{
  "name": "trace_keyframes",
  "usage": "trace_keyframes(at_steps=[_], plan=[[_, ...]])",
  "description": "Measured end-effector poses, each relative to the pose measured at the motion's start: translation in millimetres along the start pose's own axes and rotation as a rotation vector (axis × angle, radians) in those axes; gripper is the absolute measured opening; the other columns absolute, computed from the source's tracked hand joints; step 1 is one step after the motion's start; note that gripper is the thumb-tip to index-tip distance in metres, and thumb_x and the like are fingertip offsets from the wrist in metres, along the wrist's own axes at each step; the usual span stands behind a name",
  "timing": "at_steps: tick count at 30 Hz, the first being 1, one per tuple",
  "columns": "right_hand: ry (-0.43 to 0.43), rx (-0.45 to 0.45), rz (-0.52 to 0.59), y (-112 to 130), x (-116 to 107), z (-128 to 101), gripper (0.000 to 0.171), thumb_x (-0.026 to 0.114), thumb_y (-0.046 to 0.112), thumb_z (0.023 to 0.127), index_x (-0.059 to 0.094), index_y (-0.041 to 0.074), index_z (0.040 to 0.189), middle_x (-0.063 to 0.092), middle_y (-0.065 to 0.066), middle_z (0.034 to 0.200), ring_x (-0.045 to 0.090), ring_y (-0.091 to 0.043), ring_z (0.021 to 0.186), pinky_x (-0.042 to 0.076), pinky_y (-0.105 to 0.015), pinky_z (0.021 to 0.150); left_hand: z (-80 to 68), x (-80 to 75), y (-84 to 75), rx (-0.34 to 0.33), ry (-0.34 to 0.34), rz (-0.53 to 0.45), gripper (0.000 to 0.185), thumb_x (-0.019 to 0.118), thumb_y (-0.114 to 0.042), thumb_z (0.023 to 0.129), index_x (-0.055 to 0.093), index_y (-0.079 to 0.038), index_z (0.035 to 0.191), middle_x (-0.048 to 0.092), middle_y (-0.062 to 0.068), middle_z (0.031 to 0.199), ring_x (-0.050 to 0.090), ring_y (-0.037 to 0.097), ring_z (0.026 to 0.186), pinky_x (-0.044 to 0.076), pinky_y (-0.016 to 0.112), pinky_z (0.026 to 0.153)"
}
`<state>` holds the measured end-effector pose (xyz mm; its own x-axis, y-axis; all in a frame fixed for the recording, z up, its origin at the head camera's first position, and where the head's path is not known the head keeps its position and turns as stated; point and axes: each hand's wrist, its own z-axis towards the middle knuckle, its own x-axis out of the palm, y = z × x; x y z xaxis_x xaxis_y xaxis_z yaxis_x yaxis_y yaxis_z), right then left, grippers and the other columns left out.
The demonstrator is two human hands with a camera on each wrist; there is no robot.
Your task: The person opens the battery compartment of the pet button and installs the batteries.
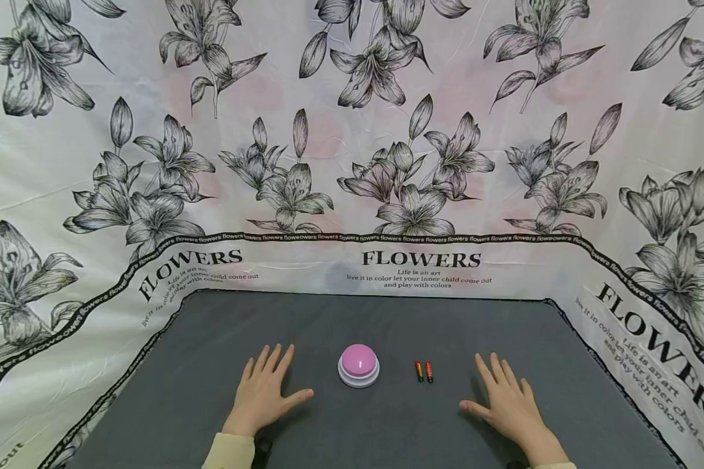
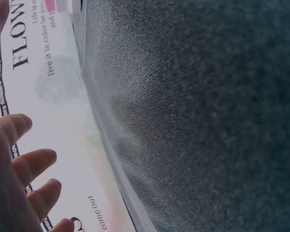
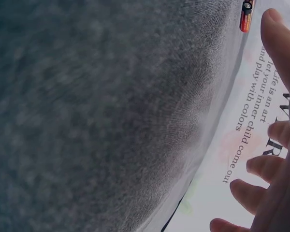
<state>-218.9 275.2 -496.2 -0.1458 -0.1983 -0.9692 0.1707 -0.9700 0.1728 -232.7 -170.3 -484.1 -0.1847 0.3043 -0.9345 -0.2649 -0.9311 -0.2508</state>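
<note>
Between the two hands, a round push-button light with a pink dome and white base (image 1: 358,366) stands on the grey tabletop. Just right of it lie two small red, yellow and black batteries (image 1: 419,371), side by side. My left hand (image 1: 264,391), fingers spread, is left of the pink-domed thing and apart from it. To the right of the batteries my right hand (image 1: 507,400) is also spread, holding nothing. The left wrist view catches the white base (image 2: 67,6) at its top edge. A battery end (image 3: 246,17) shows in the right wrist view, near the thumb.
A dark grey cloth (image 1: 387,430) covers the table. Behind and at both sides hangs a white curtain (image 1: 305,260) printed with flowers and lettering; its black-edged border meets the cloth along the back.
</note>
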Motion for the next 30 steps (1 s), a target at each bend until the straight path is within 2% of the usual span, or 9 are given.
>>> trace_keyframes(at_steps=[9, 15, 20, 23, 30], plan=[[0.032, -0.022, 0.016, 0.3, 0.9, 0.1, 0.099, 0.062, 0.067, 0.07, 0.037, 0.004, 0.142, 0.028, -0.029, 0.142, 0.025, -0.05, 0.126, 0.021, -0.073, 0.088, -0.8, 6.4, 7.3, 0.003, 0.004, 0.015, 0.094, 0.054, -0.073, 0.074, 0.032, -0.019, 0.146, 0.036, 0.014, 0.143, 0.022, 0.035, 0.134, 0.015, 0.057, 0.106], [0.032, -0.042, 0.039, 5.5, -1.3, 3.8, 0.096, 0.063, 0.065, 0.072, 0.037, 0.004, 0.142, 0.029, -0.03, 0.141, 0.027, -0.05, 0.125, 0.023, -0.072, 0.089, 1.2, 3.8, 9.4, 0.021, -0.016, -0.003, 0.095, 0.055, -0.073, 0.073, 0.033, -0.017, 0.146, 0.037, 0.015, 0.142, 0.023, 0.037, 0.134, 0.016, 0.057, 0.105], [-0.076, -0.107, 0.103, 16.7, -5.2, 10.3, 0.077, 0.074, 0.045, 0.074, 0.048, 0.003, 0.133, 0.049, -0.025, 0.128, 0.047, -0.044, 0.111, 0.039, -0.063, 0.082, 6.0, 4.7, 6.0, 0.052, -0.016, -0.079, 0.098, 0.062, -0.066, 0.074, 0.025, -0.016, 0.149, 0.034, 0.016, 0.144, 0.025, 0.037, 0.133, 0.02, 0.059, 0.104], [-0.116, -0.151, 0.143, 27.0, -6.3, 16.1, 0.07, 0.078, 0.034, 0.073, 0.052, 0.003, 0.13, 0.054, -0.021, 0.122, 0.051, -0.041, 0.107, 0.042, -0.059, 0.08, 9.9, 5.0, 1.4, 0.078, -0.01, -0.135, 0.099, 0.067, -0.061, 0.074, 0.022, -0.013, 0.149, 0.033, 0.017, 0.144, 0.026, 0.038, 0.132, 0.023, 0.06, 0.102], [-0.022, -0.207, 0.226, 58.8, -1.1, 28.1, 0.075, 0.078, 0.033, 0.074, 0.046, 0.006, 0.136, 0.049, -0.02, 0.129, 0.045, -0.04, 0.115, 0.038, -0.06, 0.088, 18.3, 8.4, -14.3, 0.1, 0.081, -0.247, 0.1, 0.069, -0.057, 0.074, 0.021, -0.012, 0.149, 0.031, 0.017, 0.145, 0.024, 0.038, 0.133, 0.023, 0.054, 0.105]])
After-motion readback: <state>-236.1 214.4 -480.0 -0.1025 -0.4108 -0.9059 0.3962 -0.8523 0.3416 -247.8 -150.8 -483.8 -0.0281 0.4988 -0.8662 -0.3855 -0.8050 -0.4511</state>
